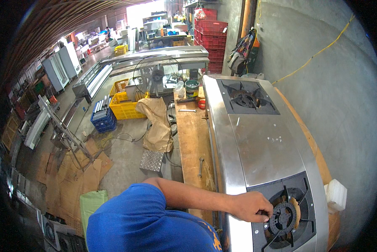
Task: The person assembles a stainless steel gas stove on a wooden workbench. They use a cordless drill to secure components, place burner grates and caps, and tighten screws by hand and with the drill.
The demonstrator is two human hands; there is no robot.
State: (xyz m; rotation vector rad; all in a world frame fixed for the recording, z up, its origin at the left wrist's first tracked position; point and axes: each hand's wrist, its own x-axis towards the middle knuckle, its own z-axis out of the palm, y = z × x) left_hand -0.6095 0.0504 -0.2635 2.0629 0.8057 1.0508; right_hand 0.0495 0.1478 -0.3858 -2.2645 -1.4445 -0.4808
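Watching the near burner (284, 216), I see it sits at the close end of the stainless stove top (264, 147), a black cast-iron grate over a round cap with a tan patch beside it, and one hand (251, 206) rests at its left rim with the fingertips curled narrow onto the grate edge; I cannot tell whether they pinch anything small, and I judge from the blue sleeve and shoulder at the lower edge that it is the left hand, though the angle leaves me unsure. The other hand is out of view. My worry is the grate: if I pull on one prong it could tilt off its seat and drop against the steel, or pinch the fingertips under it. Small loose screws (273, 138) lie on the bare middle panel, and a sweep of the forearm could scatter them toward the far burner (247, 98) or off the edge. The stove rests on a wooden workbench (192, 143) whose strip on the left carries a spanner (200, 166) near and another wrench (187, 110) farther off, with a green paint tin (191, 88) beyond; leaning across could knock the spanner to the concrete floor (125, 159). A white foam block (335, 194) sits at the right corner, and shoving the stove could dislodge it
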